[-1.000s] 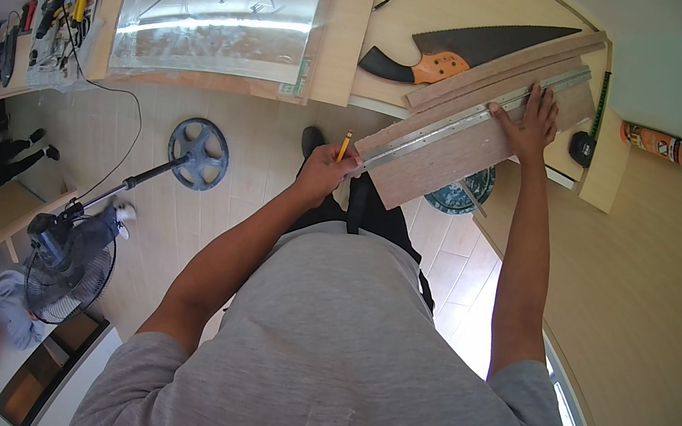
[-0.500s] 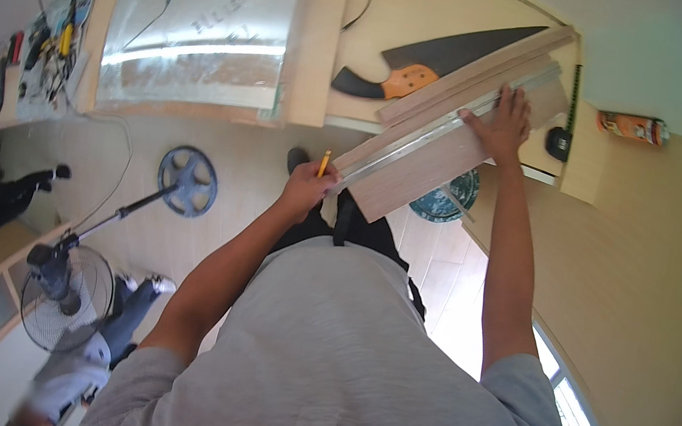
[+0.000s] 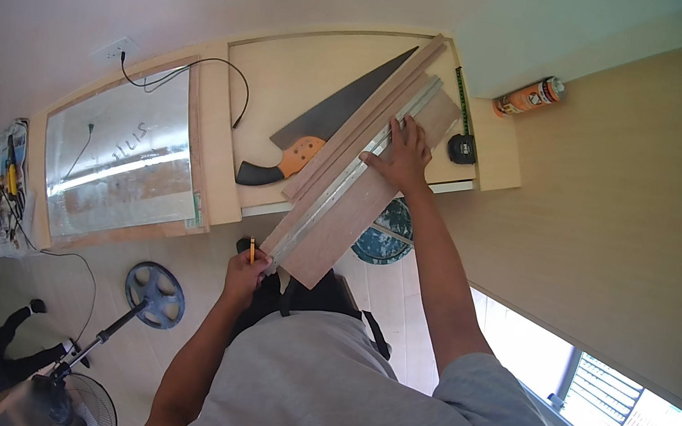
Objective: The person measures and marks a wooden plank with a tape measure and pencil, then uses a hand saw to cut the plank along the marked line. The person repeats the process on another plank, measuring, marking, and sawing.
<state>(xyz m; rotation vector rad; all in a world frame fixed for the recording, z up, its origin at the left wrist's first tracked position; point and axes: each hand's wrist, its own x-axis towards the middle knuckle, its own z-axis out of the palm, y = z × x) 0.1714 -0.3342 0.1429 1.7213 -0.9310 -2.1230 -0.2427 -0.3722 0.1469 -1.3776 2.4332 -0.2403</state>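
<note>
My left hand [image 3: 244,274] is closed on a yellow pencil [image 3: 252,248] at the near end of a long metal straightedge [image 3: 329,194]. The straightedge lies diagonally along a reddish plywood board [image 3: 337,233]. My right hand [image 3: 401,158] rests on the straightedge higher up, thumb and fingers spread. Beside them, narrow wooden strips [image 3: 401,80] reach across the pale bench, and a handsaw [image 3: 327,112] with an orange and black handle lies to their left. A black tape measure [image 3: 461,148] sits right of the board, its green blade drawn out.
An orange tube [image 3: 527,98] lies behind the bench's right end. Left are a mirrored panel [image 3: 112,164], hand tools [image 3: 3,190] and cables. Below stand a fan [image 3: 87,410] and a green round object [image 3: 385,248]. Another person's legs [image 3: 12,347] show at lower left; a window [image 3: 624,418] at lower right.
The whole view has turned and shifted: bench, board and both hands now sit lower and further left. The other people show less. My hands keep their places on straightedge and board.
</note>
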